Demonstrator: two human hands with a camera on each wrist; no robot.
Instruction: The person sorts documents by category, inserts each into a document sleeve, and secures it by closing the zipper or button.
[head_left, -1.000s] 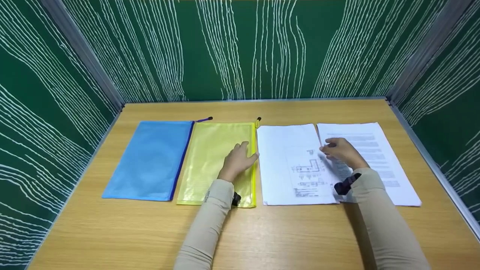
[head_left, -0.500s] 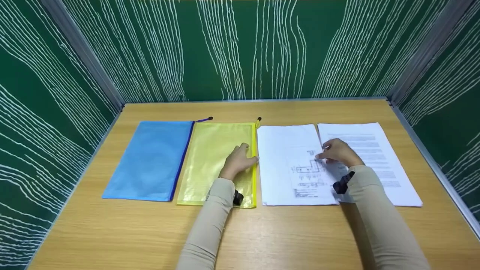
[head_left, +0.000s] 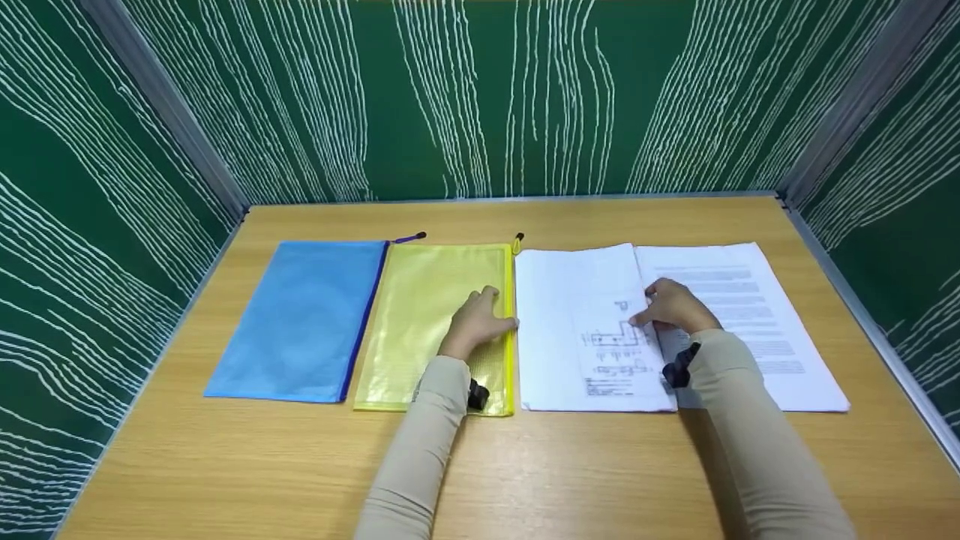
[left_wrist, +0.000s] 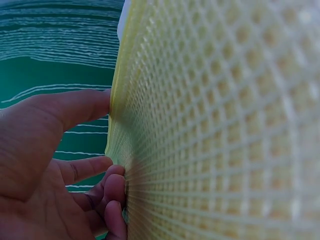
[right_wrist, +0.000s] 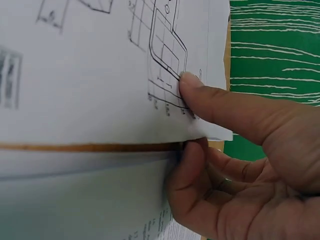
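My right hand [head_left: 679,306] pinches the right edge of a stack of papers with a drawing [head_left: 559,330], thumb on top and curled fingers beneath, as the right wrist view shows. Drawing lines [right_wrist: 167,50] run up to the thumb. Over the yellow zip pouch [head_left: 431,277], my left hand [head_left: 474,324] rests with relaxed fingers. Its thumb reaches the pouch's yellow zip edge, beside the drawing stack's left edge. Up close, the left wrist view has the fingertips [left_wrist: 116,185] touching the pouch's mesh surface [left_wrist: 215,125].
A blue zip pouch [head_left: 307,315] with a dark purple zip lies left of the yellow one. Right of the drawing, a stack of text pages [head_left: 780,360] lies partly under my right arm. Green walls [head_left: 495,97] with white lines border the wooden table [head_left: 570,480].
My right hand has moved slightly left and down, its thumb now over the drawing stack's edge. That stack's right side has lifted a little. My left hand has barely moved.
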